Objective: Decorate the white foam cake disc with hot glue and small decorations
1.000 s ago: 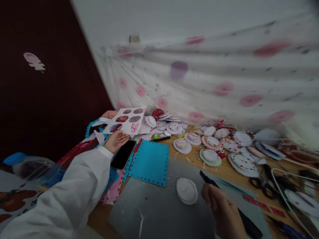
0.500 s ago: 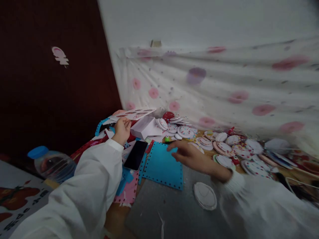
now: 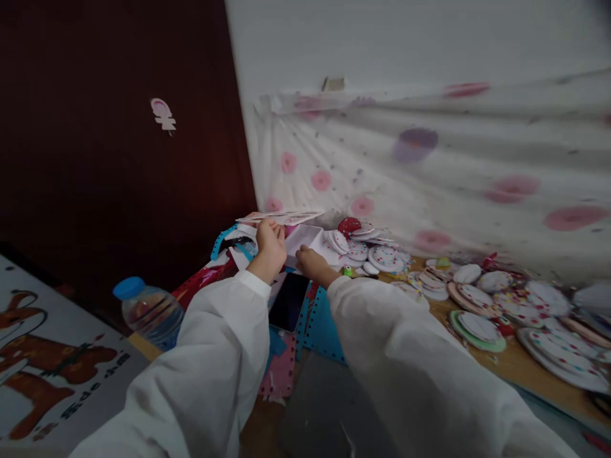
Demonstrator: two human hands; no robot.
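Observation:
My left hand (image 3: 271, 247) is raised at the far left of the table, its fingers closed on the edge of a flat white box lid (image 3: 298, 217) with printed pictures. Below the lid stands an open white box (image 3: 312, 236). My right hand (image 3: 312, 263) reaches to the front of this box, fingers curled at its opening; what they hold, if anything, is hidden. A black phone (image 3: 289, 302) lies just in front of my hands. Beside it is a blue felt sheet (image 3: 324, 327) with holes along its edges, partly covered by my right sleeve.
Stacks of round white fabric-like discs with coloured dots (image 3: 384, 257) spread along the back and right. A water bottle with a blue cap (image 3: 150, 312) stands left. Pink felt (image 3: 281, 369) and a grey mat (image 3: 329, 407) lie in front. A flowered sheet (image 3: 372, 172) covers the wall.
My right hand has moved from above the blue sheet forward and left to the white box. My left hand stays at the lid, and the view has turned a little left.

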